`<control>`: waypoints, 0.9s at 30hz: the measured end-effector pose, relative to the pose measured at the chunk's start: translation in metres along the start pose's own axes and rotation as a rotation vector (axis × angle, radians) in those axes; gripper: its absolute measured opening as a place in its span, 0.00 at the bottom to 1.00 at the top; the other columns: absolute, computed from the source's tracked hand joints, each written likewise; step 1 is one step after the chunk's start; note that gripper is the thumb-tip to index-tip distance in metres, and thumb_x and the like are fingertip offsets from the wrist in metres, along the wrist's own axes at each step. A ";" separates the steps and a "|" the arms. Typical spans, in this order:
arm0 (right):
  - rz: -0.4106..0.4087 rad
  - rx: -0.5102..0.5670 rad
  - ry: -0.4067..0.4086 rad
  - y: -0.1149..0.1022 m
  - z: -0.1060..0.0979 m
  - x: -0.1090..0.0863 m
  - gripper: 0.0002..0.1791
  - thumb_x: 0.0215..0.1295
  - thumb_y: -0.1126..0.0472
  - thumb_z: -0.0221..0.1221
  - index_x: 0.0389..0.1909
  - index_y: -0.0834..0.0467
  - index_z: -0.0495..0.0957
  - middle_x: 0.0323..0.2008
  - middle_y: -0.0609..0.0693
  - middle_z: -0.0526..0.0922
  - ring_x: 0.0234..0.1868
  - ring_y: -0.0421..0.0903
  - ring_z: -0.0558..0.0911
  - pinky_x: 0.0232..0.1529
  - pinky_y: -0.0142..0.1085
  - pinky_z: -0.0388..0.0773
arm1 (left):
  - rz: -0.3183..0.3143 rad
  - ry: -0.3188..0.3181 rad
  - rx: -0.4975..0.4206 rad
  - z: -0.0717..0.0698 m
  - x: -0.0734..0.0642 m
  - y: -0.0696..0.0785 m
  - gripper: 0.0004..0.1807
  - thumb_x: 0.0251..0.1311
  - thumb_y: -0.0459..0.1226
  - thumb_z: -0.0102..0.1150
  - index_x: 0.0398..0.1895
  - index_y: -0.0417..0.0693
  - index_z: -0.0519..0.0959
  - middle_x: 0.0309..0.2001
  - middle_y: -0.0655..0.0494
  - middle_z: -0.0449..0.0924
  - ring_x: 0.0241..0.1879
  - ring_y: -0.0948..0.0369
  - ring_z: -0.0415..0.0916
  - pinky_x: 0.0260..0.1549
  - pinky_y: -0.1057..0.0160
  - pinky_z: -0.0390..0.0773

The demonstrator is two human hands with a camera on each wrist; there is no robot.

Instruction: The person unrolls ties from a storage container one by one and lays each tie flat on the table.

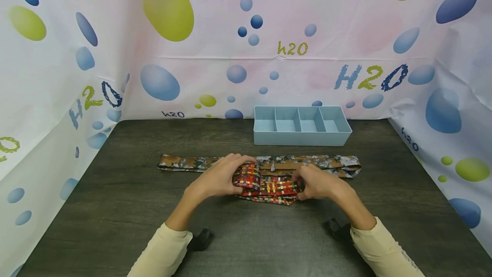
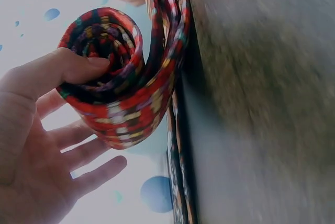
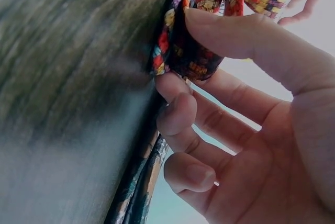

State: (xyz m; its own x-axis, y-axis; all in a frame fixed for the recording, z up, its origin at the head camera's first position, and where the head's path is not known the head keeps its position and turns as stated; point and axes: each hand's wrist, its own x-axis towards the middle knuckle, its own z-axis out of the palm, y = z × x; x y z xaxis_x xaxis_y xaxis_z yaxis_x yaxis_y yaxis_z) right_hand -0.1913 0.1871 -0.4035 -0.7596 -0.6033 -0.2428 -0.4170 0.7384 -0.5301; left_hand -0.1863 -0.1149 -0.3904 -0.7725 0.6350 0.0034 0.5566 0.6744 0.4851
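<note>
Centrally in the head view, a red checked necktie [image 1: 276,186] lies on a dark wood-grain table [image 1: 250,243], between the 2 hands. Its left portion forms a coil [image 1: 246,176]; its right portion extends as flat, stacked layers towards the right of the frame.

Left hand [image 1: 221,178]: grips the coil. In the left wrist view, the thumb presses into the open end of the spiral at the left of the frame, and the index finger passes behind the roll. The other 3 fingers extend below it, spread apart.

Right hand [image 1: 317,183]: pinches the far end of the layers. In the right wrist view, the thumb tip bears on the folded fabric at upper centre, with fingertips against the opposite side; the lower fingers are bent.

A brown floral necktie [image 1: 282,165] lies lengthwise across the middle of the head view, directly behind the checked necktie. The coil overlaps it in view; contact between them cannot be determined.

A light blue organizer tray [image 1: 302,139] with 4 compartments in 1 row stands at upper right of centre, at the rear of the table. Cream sleeves [image 1: 161,251] enter from the lower edge. A bubble-print backdrop [image 1: 215,25] with "H2O" lettering fills the upper frame.
</note>
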 end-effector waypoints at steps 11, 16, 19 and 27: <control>-0.021 -0.010 0.002 0.000 0.000 0.000 0.13 0.57 0.65 0.75 0.42 0.62 0.85 0.29 0.44 0.77 0.28 0.38 0.72 0.31 0.36 0.70 | -0.009 -0.009 0.024 -0.002 -0.013 -0.012 0.47 0.50 0.32 0.81 0.75 0.47 0.69 0.50 0.57 0.79 0.45 0.56 0.70 0.44 0.51 0.71; 0.002 -0.004 -0.005 -0.001 0.000 0.000 0.15 0.57 0.65 0.76 0.44 0.62 0.85 0.31 0.44 0.78 0.30 0.39 0.73 0.32 0.37 0.72 | -0.012 -0.039 0.023 0.000 -0.010 -0.011 0.47 0.50 0.32 0.81 0.75 0.46 0.68 0.51 0.54 0.81 0.52 0.51 0.75 0.54 0.44 0.73; 0.015 0.003 -0.009 -0.001 -0.001 0.000 0.16 0.57 0.65 0.76 0.46 0.63 0.85 0.32 0.44 0.79 0.31 0.39 0.74 0.33 0.37 0.74 | -0.006 -0.059 0.028 0.003 -0.007 -0.010 0.46 0.52 0.32 0.80 0.75 0.45 0.68 0.63 0.47 0.78 0.65 0.45 0.73 0.67 0.37 0.66; 0.001 0.009 -0.008 0.000 -0.001 0.000 0.16 0.57 0.66 0.75 0.46 0.64 0.85 0.31 0.44 0.78 0.30 0.39 0.74 0.33 0.37 0.73 | 0.005 -0.054 0.059 0.006 -0.004 -0.004 0.44 0.54 0.35 0.79 0.74 0.44 0.69 0.66 0.46 0.76 0.67 0.43 0.71 0.66 0.36 0.68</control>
State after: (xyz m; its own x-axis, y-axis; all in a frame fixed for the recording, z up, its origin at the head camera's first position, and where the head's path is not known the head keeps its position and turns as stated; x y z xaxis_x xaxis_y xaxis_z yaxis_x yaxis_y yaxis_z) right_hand -0.1921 0.1873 -0.4032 -0.7565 -0.6045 -0.2497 -0.4111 0.7364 -0.5374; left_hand -0.1832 -0.1176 -0.3979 -0.7530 0.6567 -0.0420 0.5787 0.6913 0.4327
